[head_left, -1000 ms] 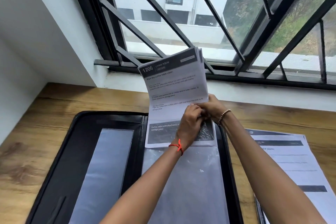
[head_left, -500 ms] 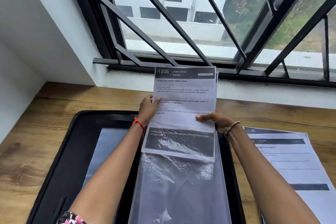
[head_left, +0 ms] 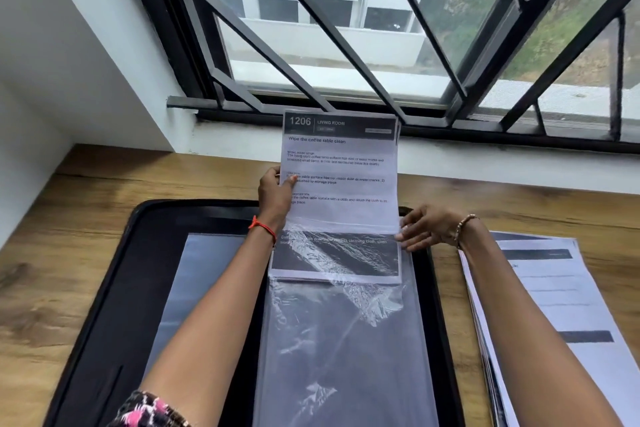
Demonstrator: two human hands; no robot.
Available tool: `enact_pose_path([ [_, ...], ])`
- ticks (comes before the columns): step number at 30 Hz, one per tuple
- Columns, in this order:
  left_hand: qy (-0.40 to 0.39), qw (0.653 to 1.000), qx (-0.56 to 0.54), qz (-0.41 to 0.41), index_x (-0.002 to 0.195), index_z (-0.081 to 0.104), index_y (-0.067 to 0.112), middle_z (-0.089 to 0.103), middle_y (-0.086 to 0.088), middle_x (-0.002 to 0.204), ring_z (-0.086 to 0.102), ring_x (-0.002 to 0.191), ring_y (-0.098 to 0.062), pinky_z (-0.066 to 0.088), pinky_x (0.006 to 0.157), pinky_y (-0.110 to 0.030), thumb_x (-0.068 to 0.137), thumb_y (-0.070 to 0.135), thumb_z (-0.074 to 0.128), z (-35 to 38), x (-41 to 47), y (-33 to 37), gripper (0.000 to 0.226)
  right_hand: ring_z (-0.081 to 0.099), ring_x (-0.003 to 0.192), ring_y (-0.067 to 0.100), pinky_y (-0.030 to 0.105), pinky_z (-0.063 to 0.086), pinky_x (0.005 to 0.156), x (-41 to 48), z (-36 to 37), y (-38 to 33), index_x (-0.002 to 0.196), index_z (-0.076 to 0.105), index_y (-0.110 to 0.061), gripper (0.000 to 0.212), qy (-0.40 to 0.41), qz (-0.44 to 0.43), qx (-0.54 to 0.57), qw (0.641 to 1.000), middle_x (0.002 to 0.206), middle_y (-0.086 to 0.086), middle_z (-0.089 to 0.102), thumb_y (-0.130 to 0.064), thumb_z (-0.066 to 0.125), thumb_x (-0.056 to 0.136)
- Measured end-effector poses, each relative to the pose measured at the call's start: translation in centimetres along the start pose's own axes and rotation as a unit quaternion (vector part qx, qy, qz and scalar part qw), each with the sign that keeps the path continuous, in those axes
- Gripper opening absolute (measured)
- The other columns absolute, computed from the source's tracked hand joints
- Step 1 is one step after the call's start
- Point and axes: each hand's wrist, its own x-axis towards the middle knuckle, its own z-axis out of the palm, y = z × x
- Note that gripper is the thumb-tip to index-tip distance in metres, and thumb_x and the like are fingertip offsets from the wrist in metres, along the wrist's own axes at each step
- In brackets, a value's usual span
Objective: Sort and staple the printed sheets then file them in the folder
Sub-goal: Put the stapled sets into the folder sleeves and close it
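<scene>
- Head view: a wooden desk [head_left: 69, 253] carries an open black folder [head_left: 145, 253].
- Clear sleeve [head_left: 346, 357] lies on the folder's right half.
- Loose pile [head_left: 554, 305] of printed pages lies on the desk just right of the folder.
- Printed sheets [head_left: 346, 191] headed "1206 Living Room" sit bottom-first in the sleeve's mouth, their upper part rising past the folder's far edge.
- At their left edge the left hand [head_left: 275, 194] pinches the sheets, thumb on the print.
- By the folder's right rim the right hand [head_left: 426, 227] touches the sleeve's edge; whether it pinches cannot be told.
</scene>
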Motion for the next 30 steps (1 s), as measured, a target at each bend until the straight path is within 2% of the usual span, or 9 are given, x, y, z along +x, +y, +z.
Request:
enact_pose_path([
  [4, 0.003, 1.0, 0.003, 0.001, 0.114, 0.056, 0.0, 0.063, -0.018, 0.112, 0.061, 0.105, -0.032, 0.051, 0.091, -0.046, 0.091, 0.004, 0.057, 0.1, 0.0, 0.1, 0.024, 0.068, 0.052, 0.023, 0.03, 0.059, 0.053, -0.1, -0.4, 0.3, 0.075, 0.062, 0.008, 0.009, 0.062, -0.019, 0.003, 0.998, 0.056, 0.015, 0.067, 0.016, 0.062, 0.075],
  [10, -0.007, 1.0, 0.005, 0.002, 0.117, 0.055, 0.0, 0.062, -0.016, 0.115, 0.059, 0.106, -0.029, 0.05, 0.094, -0.042, 0.091, 0.003, 0.055, -0.1, -0.1, 0.3, 0.026, 0.062, 0.039, 0.019, 0.024, 0.052, 0.04, 0.6, 0.1, -0.8, 0.067, 0.061, 0.006, 0.018, 0.153, -0.064, 0.053, 0.985, 0.048, 0.014, 0.062, 0.023, 0.059, 0.072],
  [15, -0.013, 1.0, 0.021, 0.004, 0.115, 0.055, 0.0, 0.062, -0.012, 0.106, 0.057, 0.093, -0.023, 0.049, 0.081, -0.033, 0.092, 0.003, 0.054, -0.2, -0.1, 0.3, 0.023, 0.056, 0.031, 0.018, 0.027, 0.049, 0.033, 2.1, 0.8, -1.4, 0.064, 0.056, 0.005, 0.021, 0.172, 0.005, 0.03, 0.985, 0.044, 0.014, 0.057, 0.019, 0.053, 0.08],
  [18, -0.001, 0.998, 0.061, 0.023, 0.112, 0.057, -0.003, 0.062, -0.012, 0.105, 0.056, 0.092, -0.021, 0.047, 0.078, -0.028, 0.092, 0.003, 0.054, 0.0, -0.3, 0.3, 0.02, 0.059, 0.041, 0.02, 0.025, 0.052, 0.038, 2.9, 0.5, -2.1, 0.072, 0.054, 0.002, 0.018, 0.166, 0.002, 0.012, 0.986, 0.058, 0.014, 0.058, 0.003, 0.051, 0.09],
  [21, 0.013, 0.993, 0.106, 0.041, 0.105, 0.059, -0.003, 0.06, -0.009, 0.098, 0.053, 0.084, -0.019, 0.04, 0.069, -0.024, 0.093, 0.004, 0.053, 0.5, -0.7, 0.3, 0.015, 0.05, 0.05, 0.018, 0.023, 0.049, 0.038, 3.3, 0.8, -3.0, 0.085, 0.057, -0.002, 0.014, 0.206, -0.055, 0.014, 0.977, 0.067, 0.009, 0.054, -0.012, 0.067, 0.084],
  [23, 0.025, 0.988, 0.141, 0.052, 0.098, 0.06, -0.001, 0.061, -0.01, 0.095, 0.053, 0.083, -0.02, 0.04, 0.066, -0.024, 0.092, 0.003, 0.053, 0.5, -0.9, 0.5, 0.009, 0.045, 0.048, 0.014, 0.021, 0.042, 0.039, 3.5, 1.2, -3.1, 0.088, 0.062, -0.003, 0.015, 0.242, -0.09, -0.028, 0.966, 0.061, 0.005, 0.052, -0.012, 0.071, 0.08],
  [26, 0.019, 0.975, 0.213, 0.053, 0.096, 0.065, -0.008, 0.066, -0.012, 0.095, 0.058, 0.082, -0.022, 0.044, 0.066, -0.026, 0.089, -0.002, 0.052, 0.1, -1.1, 0.0, 0.015, 0.047, 0.052, 0.012, 0.021, 0.039, 0.05, 3.6, 1.5, -3.0, 0.075, 0.064, -0.005, 0.009, 0.274, -0.093, -0.118, 0.95, 0.062, 0.007, 0.055, -0.004, 0.073, 0.075],
  [28, 0.016, 0.965, 0.255, 0.055, 0.088, 0.066, -0.01, 0.068, -0.015, 0.095, 0.062, 0.086, -0.03, 0.047, 0.077, -0.031, 0.085, -0.002, 0.052, 0.0, -1.5, -0.3, 0.016, 0.044, 0.052, 0.014, 0.022, 0.037, 0.049, 3.2, 1.3, -3.0, 0.061, 0.055, -0.006, 0.023, 0.279, -0.059, -0.15, 0.947, 0.063, 0.008, 0.053, -0.003, 0.076, 0.07],
  [30, 0.048, 0.939, 0.333, 0.067, 0.091, 0.062, -0.007, 0.061, -0.018, 0.106, 0.052, 0.104, -0.036, 0.032, 0.091, -0.028, 0.081, 0.001, 0.051, 0.0, -2.2, -0.1, 0.016, 0.044, 0.05, 0.014, 0.022, 0.034, 0.046, 2.6, 1.0, -3.3, 0.059, 0.05, -0.009, 0.028, 0.259, -0.03, -0.169, 0.951, 0.06, 0.006, 0.051, -0.005, 0.076, 0.07],
])
